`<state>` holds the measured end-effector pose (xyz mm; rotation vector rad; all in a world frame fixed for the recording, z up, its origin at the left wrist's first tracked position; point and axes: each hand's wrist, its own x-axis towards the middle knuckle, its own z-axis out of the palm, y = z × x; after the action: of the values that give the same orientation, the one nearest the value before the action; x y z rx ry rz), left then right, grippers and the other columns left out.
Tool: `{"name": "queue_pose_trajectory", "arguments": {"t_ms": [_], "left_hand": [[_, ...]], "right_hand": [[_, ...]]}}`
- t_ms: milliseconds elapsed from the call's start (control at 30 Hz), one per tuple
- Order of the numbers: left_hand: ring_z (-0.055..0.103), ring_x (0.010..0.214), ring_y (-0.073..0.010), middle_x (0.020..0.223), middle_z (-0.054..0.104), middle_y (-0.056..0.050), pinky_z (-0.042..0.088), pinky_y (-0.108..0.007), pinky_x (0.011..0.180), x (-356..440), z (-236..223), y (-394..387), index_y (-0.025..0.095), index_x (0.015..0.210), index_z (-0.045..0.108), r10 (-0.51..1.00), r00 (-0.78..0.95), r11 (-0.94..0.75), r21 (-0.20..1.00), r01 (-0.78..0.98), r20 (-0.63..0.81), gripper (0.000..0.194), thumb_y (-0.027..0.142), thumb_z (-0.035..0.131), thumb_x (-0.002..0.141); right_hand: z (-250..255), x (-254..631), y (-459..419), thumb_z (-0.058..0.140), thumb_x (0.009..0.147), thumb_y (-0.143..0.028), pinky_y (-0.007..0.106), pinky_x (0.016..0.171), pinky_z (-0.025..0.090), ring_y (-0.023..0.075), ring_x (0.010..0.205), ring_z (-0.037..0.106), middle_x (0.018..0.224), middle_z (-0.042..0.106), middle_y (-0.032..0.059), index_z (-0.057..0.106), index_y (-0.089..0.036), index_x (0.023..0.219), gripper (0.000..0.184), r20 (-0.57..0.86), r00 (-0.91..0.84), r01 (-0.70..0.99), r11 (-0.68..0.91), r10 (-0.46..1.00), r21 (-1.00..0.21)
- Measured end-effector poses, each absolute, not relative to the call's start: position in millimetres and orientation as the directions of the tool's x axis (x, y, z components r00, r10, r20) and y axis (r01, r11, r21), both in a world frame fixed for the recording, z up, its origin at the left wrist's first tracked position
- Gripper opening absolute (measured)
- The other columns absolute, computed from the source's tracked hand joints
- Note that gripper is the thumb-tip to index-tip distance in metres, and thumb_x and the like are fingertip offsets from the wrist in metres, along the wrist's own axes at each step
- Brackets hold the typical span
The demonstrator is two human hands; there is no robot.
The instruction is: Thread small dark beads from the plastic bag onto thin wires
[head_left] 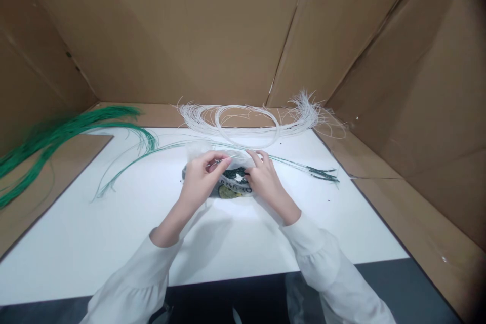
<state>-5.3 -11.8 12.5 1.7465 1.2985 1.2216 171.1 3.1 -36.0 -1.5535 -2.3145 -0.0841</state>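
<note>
On white worktop (243,255): open bag (246,189) of small dark pieces (230,174), between hands. Left hand (200,176): grip pinching slender item (218,162). Right hand (265,176): at bag, grip unclear. Risk: knocked rim, spilled pieces.

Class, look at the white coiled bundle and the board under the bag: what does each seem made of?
White coiled bundle: probably smooth plastic line, since its strands look translucent and fan out springily.
Board: matte, perhaps coated wood or plastic, being flat and evenly white.

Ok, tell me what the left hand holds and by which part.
The left hand pinches a thin pale strand; which part of it is unclear.
</note>
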Motion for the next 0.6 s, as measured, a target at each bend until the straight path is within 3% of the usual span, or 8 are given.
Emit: {"name": "queue_pose_trajectory", "arguments": {"t_ms": [267,467,600], "left_hand": [[0.05,0.062,-0.0114,0.074,0.064,-0.002,0.039,-0.022,0.059,-4.7,12.5,-11.6,0.015,0.077,0.064,0.943,0.103,-0.331,0.878,0.346,0.315,0.021,0.035,0.056,0.077],[0.044,0.056,-0.0095,0.073,0.064,-0.002,0.036,-0.021,0.054,-3.2,15.5,-14.5,0.015,0.077,0.066,0.946,0.096,-0.322,0.873,0.367,0.309,0.017,0.031,0.058,0.076],[0.043,0.055,-0.0089,0.072,0.064,-0.001,0.036,-0.02,0.053,-2.8,15.3,-15.5,0.016,0.076,0.066,0.937,0.112,-0.348,0.856,0.381,0.331,0.015,0.029,0.058,0.076]], "right_hand": [[-35.3,173.2,6.1,0.056,0.074,-0.014,0.046,0.089,0.039,0.0315,0.112,0.035,0.123,0.052,0.0099,0.069,-0.018,0.07,0.015,0.371,-0.327,0.863,0.435,0.869,-0.257],[-15.8,174.6,1.4,0.066,0.071,-0.022,0.044,0.093,0.037,0.0253,0.103,0.047,0.107,0.061,0.0073,0.069,-0.021,0.068,0.005,0.451,-0.18,0.681,0.442,0.874,-0.584],[-5.9,170.9,-4.2,0.066,0.071,-0.024,0.034,0.075,0.047,0.0178,0.077,0.06,0.08,0.066,0.0038,0.068,-0.02,0.073,0.005,0.386,-0.08,0.271,0.393,0.919,-0.879]]}}
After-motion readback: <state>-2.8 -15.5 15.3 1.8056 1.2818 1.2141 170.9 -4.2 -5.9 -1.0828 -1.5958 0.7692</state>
